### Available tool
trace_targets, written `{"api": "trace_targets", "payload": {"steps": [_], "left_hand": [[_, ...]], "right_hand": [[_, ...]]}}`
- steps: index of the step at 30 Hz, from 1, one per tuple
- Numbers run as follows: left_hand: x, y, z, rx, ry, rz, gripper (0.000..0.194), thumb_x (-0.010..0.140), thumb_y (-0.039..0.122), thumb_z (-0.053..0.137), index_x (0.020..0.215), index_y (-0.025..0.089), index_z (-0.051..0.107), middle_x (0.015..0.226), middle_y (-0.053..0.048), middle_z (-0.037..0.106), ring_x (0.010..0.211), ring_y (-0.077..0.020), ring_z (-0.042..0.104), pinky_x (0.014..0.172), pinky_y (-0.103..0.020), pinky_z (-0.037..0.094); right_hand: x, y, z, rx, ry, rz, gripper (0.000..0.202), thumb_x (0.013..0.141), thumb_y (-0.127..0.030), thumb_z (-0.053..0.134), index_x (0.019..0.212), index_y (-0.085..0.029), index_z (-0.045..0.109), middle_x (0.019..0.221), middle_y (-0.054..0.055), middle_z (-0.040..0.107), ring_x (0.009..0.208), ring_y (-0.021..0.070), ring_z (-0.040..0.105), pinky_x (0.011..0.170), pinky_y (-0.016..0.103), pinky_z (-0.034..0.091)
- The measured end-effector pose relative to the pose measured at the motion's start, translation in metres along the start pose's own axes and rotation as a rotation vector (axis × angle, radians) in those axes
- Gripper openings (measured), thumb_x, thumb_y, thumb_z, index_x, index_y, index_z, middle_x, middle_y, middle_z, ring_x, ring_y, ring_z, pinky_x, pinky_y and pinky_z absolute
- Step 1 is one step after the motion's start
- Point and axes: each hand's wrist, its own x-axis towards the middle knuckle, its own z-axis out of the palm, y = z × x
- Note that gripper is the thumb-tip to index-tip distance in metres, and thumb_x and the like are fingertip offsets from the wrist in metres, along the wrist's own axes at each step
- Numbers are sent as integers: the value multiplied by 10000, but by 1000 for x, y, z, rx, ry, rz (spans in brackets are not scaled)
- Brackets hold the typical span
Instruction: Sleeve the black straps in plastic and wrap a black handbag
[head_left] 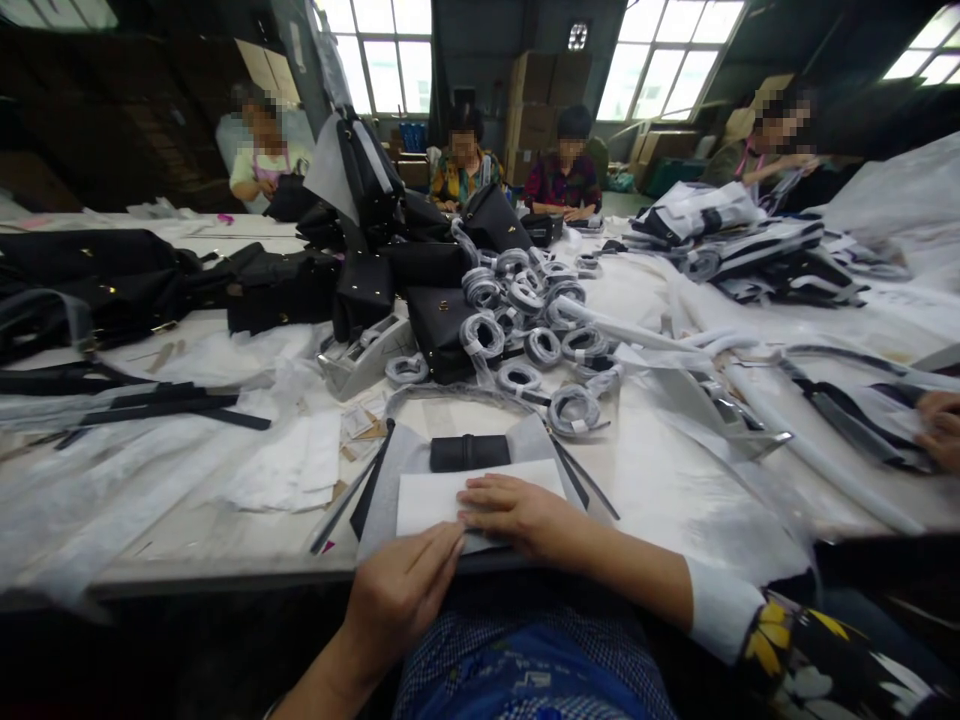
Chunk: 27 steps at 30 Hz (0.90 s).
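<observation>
A black handbag (367, 518) lies flat at the table's near edge, partly covered with grey lining paper (409, 452). On top of it is a white foam sheet (431, 497), and just beyond the sheet sits a small black rolled piece (469, 453) with a band round its middle. My right hand (521, 512) rests flat on the sheet, fingers stretched to the left. At the sheet's near edge, my left hand (409, 580) has its fingers pressed together, closed on that edge; its thumb is hidden.
Wrapped strap coils (542, 347) and black bags (439, 325) are heaped ahead. Grey tape dispensers stand left (367, 355) and right (705, 410). Loose black straps (172, 405) and plastic film lie left. Another person's hand (941, 430) is at far right; several people sit across the table.
</observation>
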Motion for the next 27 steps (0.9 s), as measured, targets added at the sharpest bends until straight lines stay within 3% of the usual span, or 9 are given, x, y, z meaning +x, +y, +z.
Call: {"api": "trace_targets", "payload": {"steps": [3,6,8,12,14,16,20,24,27], "left_hand": [[16,1,2,-20,-104,-12,466,891,170,575,1349,190,489,1278,-94,620,1175,-206,581,984,-337,499],[22,-2,17,-6,-305,-62,659,890,340,583,1472,198,309,1500,-124,383,1347,-261,409,1053,-412,449],[18,-6,29,58,-361,-49,745,880,393,583,1503,189,228,1532,-131,317,1382,-277,349,1068,-438,429],[6,-11,43,240,-377,18,711,911,368,528,1511,173,202,1548,-128,281,1415,-279,277,1097,-458,384],[4,-12,46,320,-373,46,659,924,347,501,1505,188,231,1552,-120,270,1415,-277,276,1103,-466,368],[4,-12,46,379,-356,76,623,930,342,485,1495,199,266,1551,-113,276,1411,-275,288,1103,-467,363],[4,-17,47,470,-295,163,590,930,362,465,1474,184,322,1526,-116,333,1389,-266,339,1071,-428,396],[1,-29,54,511,-265,257,583,930,393,454,1459,168,361,1456,-130,447,1348,-265,407,1029,-396,429],[-4,-37,65,488,-196,254,570,955,379,403,1488,203,304,1377,-111,544,1289,-246,484,1003,-380,444]], "right_hand": [[1,-1,2,39,65,-35,430,888,-138,548,1317,-168,548,1397,125,526,1365,230,383,1147,422,313],[-1,-7,4,102,125,-54,348,918,-209,550,1260,-161,591,1296,131,610,1289,210,484,1098,367,391],[-4,-11,1,159,141,-65,281,907,-194,561,1172,-155,646,1188,116,677,1175,193,584,1036,307,450],[-12,3,-36,187,227,47,216,903,-177,553,1073,-189,686,970,44,748,889,127,693,833,195,522],[-17,32,-70,2,357,273,205,923,-251,547,1066,-210,690,988,30,749,885,128,691,824,200,518],[-25,73,-108,-322,450,623,234,946,-285,502,1099,-248,675,1090,14,727,985,145,666,888,231,495],[-50,158,-166,-522,522,944,369,898,-135,464,1245,-165,587,1281,137,614,1177,262,552,1004,399,404],[-70,210,-185,-578,459,1179,425,850,-149,524,1272,-102,544,1243,227,599,1188,336,514,998,500,351],[-70,233,-192,-538,373,1225,479,884,-263,550,1342,-146,478,1283,181,578,1200,321,508,1010,522,348]]}}
